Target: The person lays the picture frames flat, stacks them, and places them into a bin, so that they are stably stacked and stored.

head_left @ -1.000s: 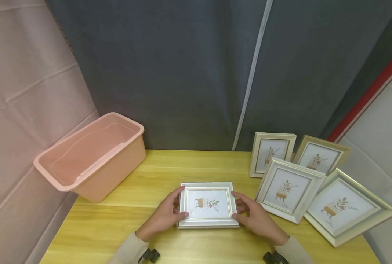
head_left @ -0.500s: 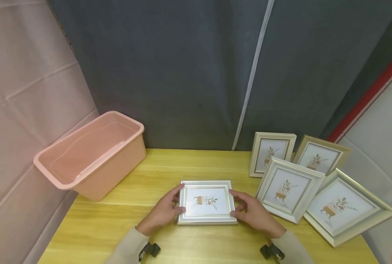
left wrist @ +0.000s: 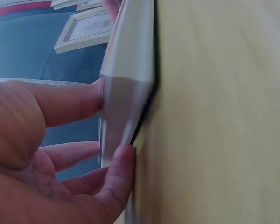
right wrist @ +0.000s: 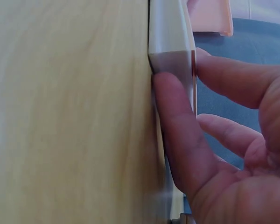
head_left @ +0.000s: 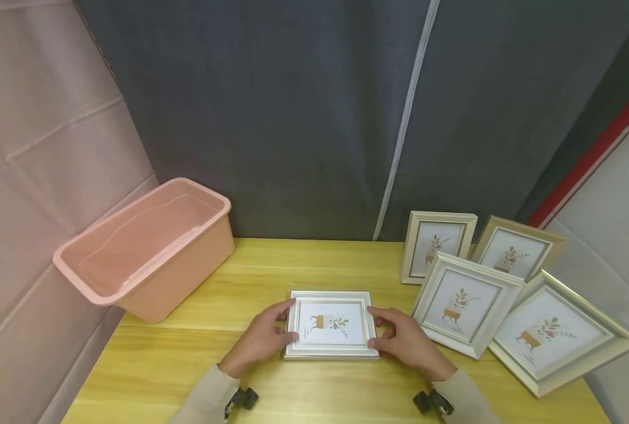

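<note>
A white picture frame (head_left: pixel 331 354) lies face up on the table in the head view, its print of a plant in a brown pot turned sideways. My left hand (head_left: pixel 261 338) grips its left end, and my right hand (head_left: pixel 409 343) grips the right end. In the left wrist view one fingertip is on the face of the frame (left wrist: pixel 128 56) and another sits low on its side, close to the wood. The right wrist view has a similar hold, with a finger (right wrist: pixel 175 105) along the side of the frame (right wrist: pixel 169 28) by the tabletop.
Several picture frames stand at the right, among them a cream one (head_left: pixel 500 278) and a larger gold-edged one (head_left: pixel 616 333). A pink plastic tub (head_left: pixel 182 268) is at the back left. A dark grey curtain (head_left: pixel 293 129) hangs behind the wooden table (head_left: pixel 304 259).
Both hands have shifted the white picture frame slightly away from me and a little left over the last second. Since half a second ago it has hardly moved.
</note>
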A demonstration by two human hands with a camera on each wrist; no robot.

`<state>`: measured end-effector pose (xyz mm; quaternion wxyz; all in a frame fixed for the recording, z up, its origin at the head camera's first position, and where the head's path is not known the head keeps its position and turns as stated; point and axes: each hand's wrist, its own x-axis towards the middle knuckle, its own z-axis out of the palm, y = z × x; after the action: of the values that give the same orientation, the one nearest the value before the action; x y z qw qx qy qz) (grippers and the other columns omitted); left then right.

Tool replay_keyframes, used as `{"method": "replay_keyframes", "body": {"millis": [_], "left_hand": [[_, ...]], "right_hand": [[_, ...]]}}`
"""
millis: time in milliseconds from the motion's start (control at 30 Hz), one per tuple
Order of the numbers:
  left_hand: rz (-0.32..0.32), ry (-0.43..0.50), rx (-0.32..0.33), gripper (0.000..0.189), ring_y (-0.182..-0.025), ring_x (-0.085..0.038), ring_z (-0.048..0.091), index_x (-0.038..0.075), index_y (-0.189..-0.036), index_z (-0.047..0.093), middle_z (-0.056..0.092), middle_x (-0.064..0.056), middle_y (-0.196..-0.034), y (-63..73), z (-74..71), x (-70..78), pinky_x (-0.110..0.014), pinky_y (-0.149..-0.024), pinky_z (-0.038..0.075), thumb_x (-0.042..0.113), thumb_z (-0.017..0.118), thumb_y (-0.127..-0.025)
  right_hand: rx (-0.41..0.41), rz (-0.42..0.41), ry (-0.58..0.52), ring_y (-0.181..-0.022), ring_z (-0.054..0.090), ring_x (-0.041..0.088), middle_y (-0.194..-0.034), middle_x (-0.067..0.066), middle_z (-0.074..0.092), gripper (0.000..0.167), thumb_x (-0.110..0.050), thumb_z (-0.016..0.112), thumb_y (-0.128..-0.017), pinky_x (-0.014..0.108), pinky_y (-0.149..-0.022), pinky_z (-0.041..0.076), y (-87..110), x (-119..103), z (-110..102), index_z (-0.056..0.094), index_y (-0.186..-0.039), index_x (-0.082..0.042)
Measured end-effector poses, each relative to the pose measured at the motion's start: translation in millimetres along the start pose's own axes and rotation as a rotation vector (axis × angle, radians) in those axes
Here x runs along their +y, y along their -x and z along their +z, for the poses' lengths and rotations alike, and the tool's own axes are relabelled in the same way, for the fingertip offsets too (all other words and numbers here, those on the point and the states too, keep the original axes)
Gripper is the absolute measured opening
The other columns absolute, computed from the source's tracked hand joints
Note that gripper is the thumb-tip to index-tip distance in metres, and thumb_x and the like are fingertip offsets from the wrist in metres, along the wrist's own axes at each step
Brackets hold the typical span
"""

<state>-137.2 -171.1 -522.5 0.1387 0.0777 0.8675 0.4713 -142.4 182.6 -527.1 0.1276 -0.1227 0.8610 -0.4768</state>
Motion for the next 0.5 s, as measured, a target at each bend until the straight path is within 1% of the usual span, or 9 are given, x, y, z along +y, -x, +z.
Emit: {"method": "replay_keyframes", "body": {"millis": [100,167,233,333,500], "left_hand": [[0.018,-0.036,0.015,0.076,-0.114,-0.030,0.066,0.009,-0.159,0.046,0.047,-0.021,-0.159,1.0,-0.3,1.0,-0.038,-0.086,0.062,0.012,0.082,-0.092],[0.023,-0.053,0.022,0.076,-0.115,-0.029,0.064,0.009,-0.159,0.047,0.046,-0.019,-0.161,1.2,-0.4,1.5,-0.039,-0.087,0.061,0.012,0.082,-0.092],[0.023,-0.059,0.024,0.076,-0.113,-0.027,0.063,0.010,-0.159,0.048,0.049,-0.016,-0.159,0.7,-0.4,1.0,-0.036,-0.086,0.060,0.013,0.083,-0.092],[0.022,-0.050,0.021,0.076,-0.109,-0.023,0.060,0.011,-0.158,0.049,0.052,-0.013,-0.154,-0.7,-0.5,-0.8,-0.030,-0.082,0.058,0.014,0.084,-0.091],[0.010,0.012,0.006,0.078,-0.105,-0.023,0.058,0.014,-0.157,0.051,0.056,-0.011,-0.145,-2.8,-1.3,-5.6,-0.026,-0.076,0.056,0.015,0.087,-0.088]], "right_hand": [[-0.009,0.018,-0.041,-0.074,0.060,0.012,-0.116,0.013,0.062,0.072,-0.016,0.089,-0.085,0.026,-0.059,0.057,-0.4,0.1,-0.1,0.059,-0.150,-0.007],[-0.018,0.024,-0.071,-0.075,0.061,0.013,-0.117,0.014,0.061,0.072,-0.014,0.089,-0.086,0.028,-0.061,0.060,-0.5,0.1,-0.4,0.058,-0.151,-0.007],[-0.022,0.029,-0.089,-0.076,0.061,0.014,-0.118,0.015,0.061,0.073,-0.014,0.089,-0.086,0.029,-0.061,0.061,-0.6,-0.3,-0.9,0.058,-0.151,-0.006],[-0.042,0.038,-0.147,-0.079,0.063,0.015,-0.120,0.019,0.060,0.073,-0.013,0.088,-0.087,0.030,-0.065,0.063,0.4,0.1,-2.1,0.056,-0.152,-0.004],[-0.117,0.067,-0.302,-0.088,0.068,0.018,-0.136,0.029,0.056,0.074,-0.010,0.084,-0.091,0.035,-0.074,0.066,4.0,1.3,-5.8,0.049,-0.155,0.001]]}}
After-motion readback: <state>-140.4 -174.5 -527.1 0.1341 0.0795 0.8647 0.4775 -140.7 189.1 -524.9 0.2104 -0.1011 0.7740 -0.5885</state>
